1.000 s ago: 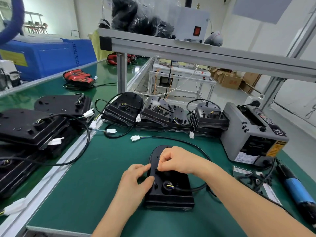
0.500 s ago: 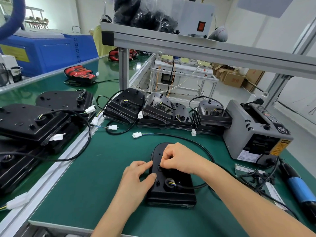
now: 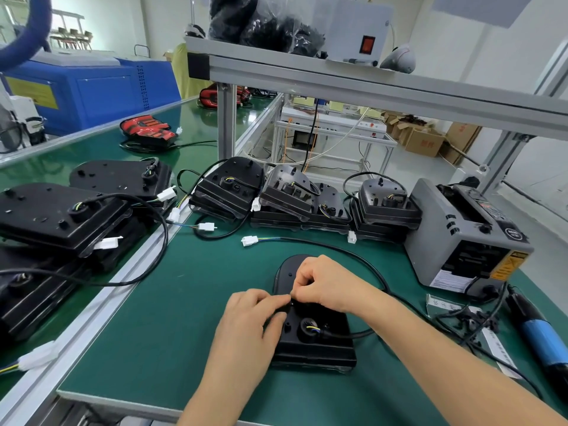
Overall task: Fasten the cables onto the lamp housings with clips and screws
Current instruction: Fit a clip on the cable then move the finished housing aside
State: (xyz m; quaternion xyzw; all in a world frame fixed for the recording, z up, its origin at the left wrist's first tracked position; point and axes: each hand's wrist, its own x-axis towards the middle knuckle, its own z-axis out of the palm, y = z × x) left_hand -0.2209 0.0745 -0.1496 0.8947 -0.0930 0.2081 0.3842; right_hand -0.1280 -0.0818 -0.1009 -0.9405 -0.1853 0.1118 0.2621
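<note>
Since half a second before, the left hand (image 3: pixel 246 324) had brought its forefinger up and inward until its tip met the fingertips of the right hand (image 3: pixel 325 285); the right hand itself had hardly shifted. Directly under both sets of fingers lay the black lamp housing (image 3: pixel 319 345), flat on the green mat (image 3: pixel 172 318), its rounded end pointing away from the person. The left thumb lay against the housing's left edge and the other left fingers were bent — whether they really pinched something, I could not tell. The right thumb and forefinger were pressed together on a small dark piece (image 3: pixel 289 300), too small to name.

Just nearer than the fingertips and slightly right, the cable (image 3: pixel 353 332) came out of a round grommet (image 3: pixel 307 329). It ran right under the right wrist, then curved around beyond the fingers to a white connector (image 3: pixel 249 241). Well right of the fingers lay a blue-handled driver (image 3: pixel 542 339) and, beyond it, a grey machine (image 3: pixel 467 241). Farther beyond the fingers stood a row of other housings (image 3: pixel 285 195) with their cables.
</note>
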